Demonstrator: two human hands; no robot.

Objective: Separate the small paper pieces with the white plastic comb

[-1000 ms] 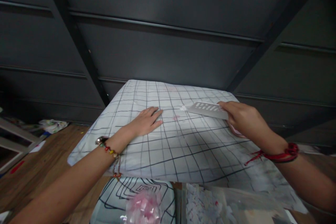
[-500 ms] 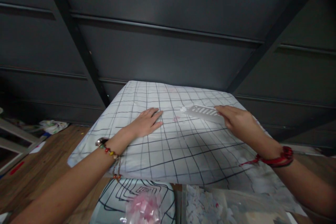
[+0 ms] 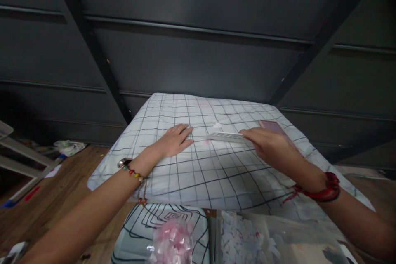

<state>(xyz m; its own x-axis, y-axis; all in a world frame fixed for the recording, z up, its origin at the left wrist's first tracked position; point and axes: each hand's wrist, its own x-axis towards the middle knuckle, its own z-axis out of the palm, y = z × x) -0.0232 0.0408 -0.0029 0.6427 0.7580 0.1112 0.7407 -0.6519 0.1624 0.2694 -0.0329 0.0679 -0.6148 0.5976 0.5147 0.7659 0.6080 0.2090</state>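
Note:
My left hand (image 3: 175, 140) rests on the white cloth with black grid lines (image 3: 198, 177), its fingers spread and nothing in them. A thin, flat white slotted piece (image 3: 227, 136) is held in my right hand (image 3: 266, 144), pinched by its right end and seen almost edge-on just above or on the cloth. What it is exactly I cannot tell. Just beyond it lies a small white scrap (image 3: 217, 125). A flat pinkish, phone-like object (image 3: 271, 126) lies behind my right hand and is partly hidden by it.
In front of the cloth, a patterned stool seat (image 3: 136, 231) bears a clear bag of pink pieces (image 3: 173, 241). Beside it is a clear container with pale scraps (image 3: 238, 237). Dark panelling (image 3: 198, 62) rises behind the cloth. A pale frame (image 3: 24, 156) stands on the left.
My right hand has moved slightly left and toward me, tilting the slotted piece flatter. It has come away from the white scrap, and the pinkish object now shows. My left hand stays put.

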